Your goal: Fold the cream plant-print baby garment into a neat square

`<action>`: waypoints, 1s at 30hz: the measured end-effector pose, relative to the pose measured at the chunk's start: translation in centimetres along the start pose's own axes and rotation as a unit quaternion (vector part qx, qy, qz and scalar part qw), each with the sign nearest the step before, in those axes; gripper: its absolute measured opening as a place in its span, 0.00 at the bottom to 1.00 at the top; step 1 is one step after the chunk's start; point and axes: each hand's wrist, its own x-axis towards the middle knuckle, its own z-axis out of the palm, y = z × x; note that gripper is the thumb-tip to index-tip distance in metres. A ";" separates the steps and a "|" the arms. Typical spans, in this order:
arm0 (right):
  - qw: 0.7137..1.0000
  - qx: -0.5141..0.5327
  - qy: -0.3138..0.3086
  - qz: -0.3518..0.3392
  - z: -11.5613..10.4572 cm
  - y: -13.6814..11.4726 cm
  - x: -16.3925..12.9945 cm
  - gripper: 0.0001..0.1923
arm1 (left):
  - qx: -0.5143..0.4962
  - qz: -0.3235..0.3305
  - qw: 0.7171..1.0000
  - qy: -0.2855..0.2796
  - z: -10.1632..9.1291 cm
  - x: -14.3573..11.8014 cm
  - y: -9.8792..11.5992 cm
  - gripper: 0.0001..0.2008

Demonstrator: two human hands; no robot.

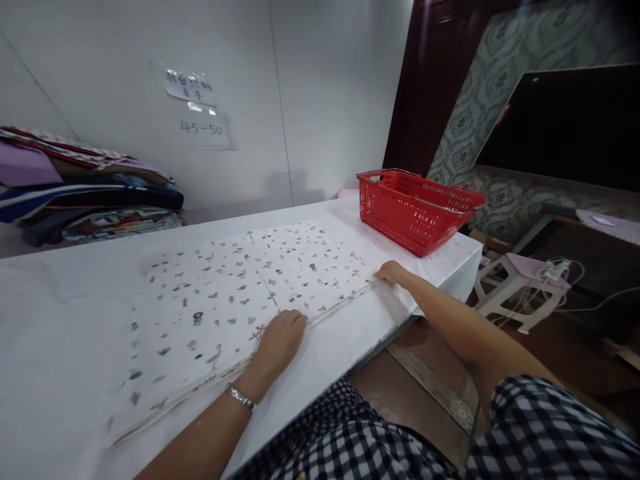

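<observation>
The patterned cloth (240, 293) lies flat on the white table (65, 333), its long axis running from near left to far right. The left hand (280, 340) presses palm-down on its near edge; the right hand (393, 272), arm outstretched, pinches the right corner beside the red basket (415, 210)
</observation>
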 end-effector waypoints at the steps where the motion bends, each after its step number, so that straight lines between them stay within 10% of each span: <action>1: 1.000 -0.002 0.001 0.000 -0.1 -0.1 0.0 0.12 | 0.003 -0.001 1.000 -0.004 0.0 0.0 0.0 0.13; 14: 0.996 -0.030 -0.072 0.038 0.0 0.3 0.4 0.18 | 0.015 -0.004 1.000 -0.002 -0.1 0.2 0.0 0.10; 30: 0.995 -0.091 -0.022 0.023 1.2 -0.4 2.1 0.09 | -0.015 0.015 1.000 0.019 0.1 -0.2 0.0 0.05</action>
